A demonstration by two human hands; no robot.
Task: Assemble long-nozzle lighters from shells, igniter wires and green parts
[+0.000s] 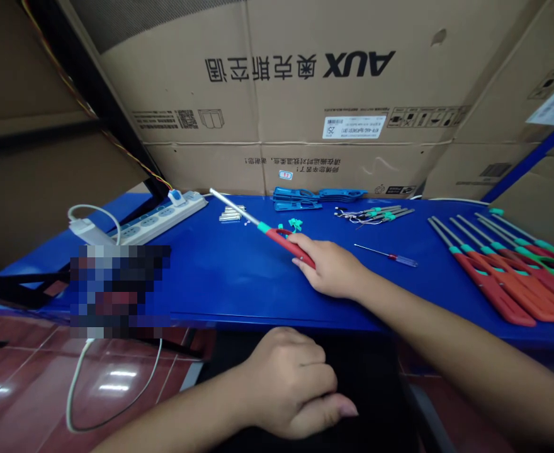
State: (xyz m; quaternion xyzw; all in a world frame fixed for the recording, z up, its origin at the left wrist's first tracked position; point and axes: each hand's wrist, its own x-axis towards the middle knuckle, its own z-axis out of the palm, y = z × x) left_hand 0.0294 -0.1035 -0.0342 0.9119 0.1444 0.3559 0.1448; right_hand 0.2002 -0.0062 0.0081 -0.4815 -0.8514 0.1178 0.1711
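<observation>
Large cardboard boxes (277, 82) are standing behind a long blue table (220, 283), and a white power strip (163, 217) is lying at its far left. A row of red lighters (498, 283) is lying at the table's right side, their metal tubes pointing toward the boxes. The right hand (328, 267) is resting near the table's middle with its fingers closed around the handle of a red lighter (281, 242), whose silver tube is pointing up and left over the table. The left hand (291, 384) is hanging below the table's front edge, its fingers curled into a loose fist. Blue plastic pieces (300, 198), short metal tubes (232, 214), a small screwdriver (385, 255) and tiny green clips (294, 224) are lying apart on the table.
</observation>
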